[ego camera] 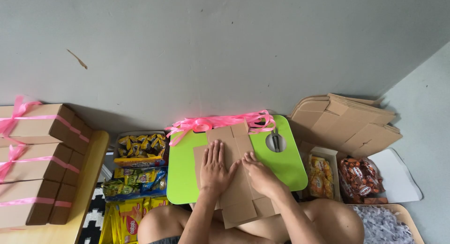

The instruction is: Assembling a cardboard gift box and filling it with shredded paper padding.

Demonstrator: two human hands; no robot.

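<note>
Two hands lie flat on one sheet: in the head view your left hand (214, 166) is spread open, palm down, on the flat cardboard box blank (234, 173), and your right hand (259, 172) rests beside it, fingers out and gripping nothing, the two nearly touching at the middle of the sheet. That blank lies across the green bench (183, 178), its near end hanging over the edge toward your knees. Judging by the pressed palms, you are creasing or flattening the blank along its fold lines, with no wall of the box raised yet; the next move would call for holding one panel down firmly while the other hand lifts a flap cleanly along its score, so the card bends there and not elsewhere. At the bench's far edge lies a tangle of pink ribbon (220, 122), and scissors (276, 142) sit in the round recess. As for containers: the open box (140, 148) left of the bench holds yellow snack packets, with more packets (136, 183) piled below it; the shallow carton (320, 176) on your right holds orange-yellow sweets, and beside it lies a clear bag of brown wrapped candies (358, 178). A tray (382, 225) of shredded paper sits nearest your right knee. Finished ribbon-tied boxes (37, 159) are stacked at far left, and spare blanks (347, 122) lean by the wall.
</note>
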